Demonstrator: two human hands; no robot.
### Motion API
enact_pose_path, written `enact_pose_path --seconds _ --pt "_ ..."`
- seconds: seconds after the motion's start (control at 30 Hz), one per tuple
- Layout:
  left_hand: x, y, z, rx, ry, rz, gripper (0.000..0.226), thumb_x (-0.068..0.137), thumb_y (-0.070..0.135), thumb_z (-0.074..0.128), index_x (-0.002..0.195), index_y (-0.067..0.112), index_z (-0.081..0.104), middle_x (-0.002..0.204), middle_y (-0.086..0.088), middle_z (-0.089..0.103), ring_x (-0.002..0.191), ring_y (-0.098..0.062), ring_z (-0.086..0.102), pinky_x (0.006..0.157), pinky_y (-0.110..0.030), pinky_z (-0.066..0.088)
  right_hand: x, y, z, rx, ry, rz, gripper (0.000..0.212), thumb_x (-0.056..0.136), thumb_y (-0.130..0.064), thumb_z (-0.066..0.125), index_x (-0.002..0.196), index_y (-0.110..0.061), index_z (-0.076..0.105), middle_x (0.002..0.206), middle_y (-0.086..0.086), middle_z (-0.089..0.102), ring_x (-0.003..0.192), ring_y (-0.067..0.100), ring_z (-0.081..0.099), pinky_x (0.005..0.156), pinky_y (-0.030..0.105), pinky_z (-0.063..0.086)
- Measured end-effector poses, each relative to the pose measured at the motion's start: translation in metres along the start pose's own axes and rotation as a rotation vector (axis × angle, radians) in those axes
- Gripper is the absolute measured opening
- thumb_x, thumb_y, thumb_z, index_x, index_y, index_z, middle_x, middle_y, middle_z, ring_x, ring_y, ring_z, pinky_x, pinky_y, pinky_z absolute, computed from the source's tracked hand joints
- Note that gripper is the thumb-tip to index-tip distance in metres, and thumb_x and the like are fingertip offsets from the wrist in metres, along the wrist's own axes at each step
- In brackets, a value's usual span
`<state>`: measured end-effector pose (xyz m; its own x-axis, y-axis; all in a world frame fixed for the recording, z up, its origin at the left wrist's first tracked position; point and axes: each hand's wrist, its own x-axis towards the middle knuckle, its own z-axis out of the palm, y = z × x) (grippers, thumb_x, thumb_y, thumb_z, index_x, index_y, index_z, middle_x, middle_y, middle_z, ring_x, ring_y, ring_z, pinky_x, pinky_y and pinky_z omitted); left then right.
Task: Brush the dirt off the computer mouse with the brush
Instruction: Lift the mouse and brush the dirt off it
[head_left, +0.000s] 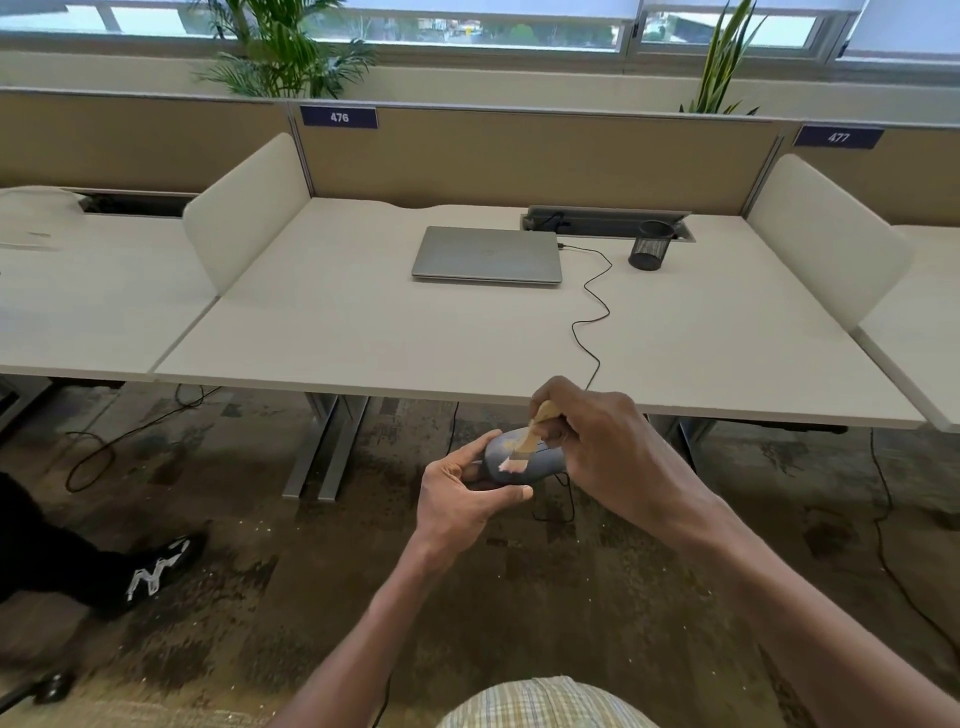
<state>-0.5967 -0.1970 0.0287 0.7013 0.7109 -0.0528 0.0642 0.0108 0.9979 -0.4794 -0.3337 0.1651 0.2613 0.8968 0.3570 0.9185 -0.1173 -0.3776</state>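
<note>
— Over on the far left, what?
— Neighbouring desk (78, 291), then a black shoe (156, 571) with white marks, low on the carpet (260, 597).
— And further right?
— White side divider (244, 208), label "476" (339, 117) on the back panel, potted plant (280, 52) behind it. Then the middle desk (363, 322), with a closed grey laptop (488, 254) far on it.
— Right of the laptop?
— Black cable (592, 312) snaking from the laptop toward the near edge; black mesh pen cup (649, 244) just beside the cable tray; label "477" (838, 137) far right.
— Anything blocking the view of the task's things?
— Only the hands themselves; nothing else in the way.
— Mouse?
— Grey computer mouse (540, 460), off the desk, held over the carpet just near of the desk edge. Left hand (462, 493) wrapped around its left end, thumb along the near side.
— Brush?
— Wooden-handled brush (530, 441), pinched in the right hand (608, 447) above and right of the mouse, pale bristles down on the mouse's top.
</note>
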Motion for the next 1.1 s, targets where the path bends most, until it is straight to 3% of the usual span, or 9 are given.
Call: enact_pose_path --seconds 0.1,0.23,0.3,0.47,0.83,1.1 --pt "0.000 0.000 0.002 0.001 -0.013 0.001 0.081 0.066 0.006 0.096 0.140 0.012 0.063 0.116 -0.005 0.078 0.101 -0.013 0.077 0.088 -0.032 0.063 0.009 0.002 0.002 -0.002 0.033 -0.011 0.034 0.088 0.007 0.065 0.109 -0.016 0.054 0.085 0.003 0.069 0.070 0.016 0.066 0.058 0.030 0.056" --pt "0.002 -0.001 0.001 -0.002 -0.010 -0.017 0.083 0.064 0.008 0.097 0.140 0.015 0.064 0.115 -0.003 0.079 0.102 -0.014 0.078 0.091 -0.040 0.063 0.010 0.000 -0.005 0.012 0.041 0.008 0.034 0.085 0.008 0.068 0.108 -0.014 0.057 0.083 0.000 0.067 0.065 0.010 0.058 0.054 0.013 0.044" --pt "0.003 -0.002 0.000 -0.007 -0.003 -0.026 0.082 0.064 0.007 0.098 0.139 0.014 0.064 0.115 -0.003 0.079 0.102 -0.015 0.078 0.092 -0.042 0.063 0.005 0.000 -0.007 -0.012 0.020 0.016 0.035 0.085 0.009 0.067 0.107 -0.016 0.056 0.080 -0.002 0.063 0.062 0.010 0.055 0.052 0.015 0.042" --pt "0.001 -0.002 0.001 -0.020 -0.021 -0.026 0.081 0.066 0.005 0.096 0.140 0.013 0.064 0.115 -0.001 0.079 0.104 -0.015 0.077 0.092 -0.041 0.063 0.011 0.004 -0.002 -0.029 0.031 0.005 0.037 0.085 0.011 0.066 0.107 -0.017 0.054 0.083 0.002 0.066 0.067 0.016 0.061 0.055 0.033 0.054" --pt "-0.001 0.005 0.002 -0.011 -0.016 -0.015 0.080 0.066 0.004 0.095 0.139 0.012 0.064 0.110 0.009 0.078 0.102 -0.012 0.077 0.091 -0.038 0.063 0.012 0.012 -0.006 -0.020 0.053 -0.005 0.032 0.086 0.012 0.066 0.105 -0.013 0.057 0.082 0.002 0.066 0.068 0.015 0.063 0.058 0.030 0.056" --pt "0.004 0.004 0.004 -0.011 -0.027 -0.018 0.083 0.066 0.004 0.095 0.141 0.013 0.062 0.115 0.000 0.078 0.103 -0.014 0.077 0.092 -0.039 0.063 0.011 0.011 -0.007 0.005 0.054 0.009 0.034 0.086 0.011 0.064 0.106 -0.014 0.055 0.085 0.003 0.068 0.073 0.016 0.066 0.061 0.033 0.058"
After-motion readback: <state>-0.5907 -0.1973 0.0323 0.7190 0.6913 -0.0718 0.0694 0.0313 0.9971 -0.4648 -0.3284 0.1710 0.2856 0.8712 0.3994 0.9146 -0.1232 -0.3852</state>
